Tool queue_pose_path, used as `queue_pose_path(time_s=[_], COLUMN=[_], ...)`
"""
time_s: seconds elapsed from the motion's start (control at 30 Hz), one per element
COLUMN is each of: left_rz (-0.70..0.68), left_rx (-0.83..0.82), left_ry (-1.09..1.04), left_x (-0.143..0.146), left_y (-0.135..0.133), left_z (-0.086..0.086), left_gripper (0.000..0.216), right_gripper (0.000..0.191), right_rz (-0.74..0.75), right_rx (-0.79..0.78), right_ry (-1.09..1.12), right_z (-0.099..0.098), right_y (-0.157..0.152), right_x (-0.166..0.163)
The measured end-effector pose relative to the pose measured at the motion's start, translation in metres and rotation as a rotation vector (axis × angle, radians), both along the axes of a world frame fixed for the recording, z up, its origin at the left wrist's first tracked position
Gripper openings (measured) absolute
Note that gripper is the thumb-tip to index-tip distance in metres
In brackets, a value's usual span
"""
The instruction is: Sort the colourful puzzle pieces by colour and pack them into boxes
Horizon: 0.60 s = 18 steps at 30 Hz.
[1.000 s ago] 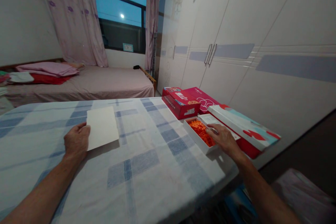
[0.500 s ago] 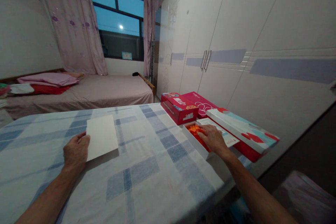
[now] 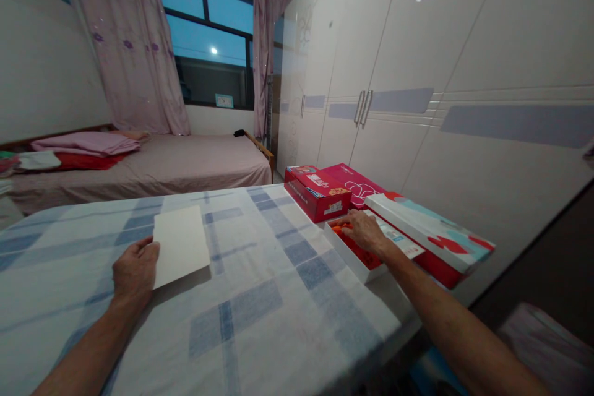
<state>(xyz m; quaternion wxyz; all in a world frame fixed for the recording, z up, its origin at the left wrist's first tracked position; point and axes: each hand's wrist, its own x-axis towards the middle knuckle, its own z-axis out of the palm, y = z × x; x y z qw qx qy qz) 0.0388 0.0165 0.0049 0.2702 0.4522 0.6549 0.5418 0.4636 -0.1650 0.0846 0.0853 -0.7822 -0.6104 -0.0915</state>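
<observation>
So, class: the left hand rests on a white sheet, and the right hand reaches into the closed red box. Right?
No. The head view shows the right hand reaching into the open white box of orange-red contents, beside the closed red box. The left hand does rest on the edge of the white sheet.

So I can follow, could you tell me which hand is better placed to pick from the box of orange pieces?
Probably the right hand: it lies in the box, while the left hand rests on the paper.
</observation>
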Motion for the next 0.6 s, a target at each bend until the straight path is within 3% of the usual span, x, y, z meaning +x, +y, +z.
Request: queue_pose_path(time_s=[0.3, 0.47, 0.6], left_rz=[0.005, 0.016, 0.019], left_rx=[0.017, 0.004, -0.005], left_ry=[-0.031, 0.020, 0.028], left_x=[0.005, 0.002, 0.000], left_y=[-0.010, -0.008, -0.006], left_z=[0.011, 0.007, 0.004], left_gripper=[0.035, 0.035, 0.036], right_gripper=[0.032, 0.031, 0.031], right_rz=[-0.136, -0.088, -0.079], right_rx=[0.296, 0.182, 0.251], right_ry=[0.186, 0.319, 0.258], right_z=[0.002, -0.001, -0.005], right_y=[0.000, -0.005, -0.014], right_x=[0.021, 0.018, 0.010])
